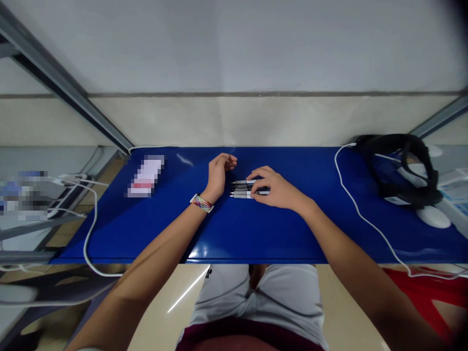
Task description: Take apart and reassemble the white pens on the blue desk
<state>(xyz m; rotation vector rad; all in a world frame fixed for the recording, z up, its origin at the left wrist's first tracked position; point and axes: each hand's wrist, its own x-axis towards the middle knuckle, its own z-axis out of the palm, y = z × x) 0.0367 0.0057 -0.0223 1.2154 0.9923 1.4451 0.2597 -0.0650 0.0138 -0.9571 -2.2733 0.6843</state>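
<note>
Several pens lie side by side on the blue table, pointed tips to the left, in white, grey and black. My right hand reaches over their right part, with thumb and fingers closed on them and hiding that end. Just left of the tips stands my left hand, on its edge with the palm turned toward the pens. Its fingers curve loosely and nothing shows in them. A colourful band circles the left wrist.
The blue table meets a pale wall. At its left lies a blurred-out phone-like object. On the right sit a black headset, a white oval object and a white cable. Another cable hangs over the left edge.
</note>
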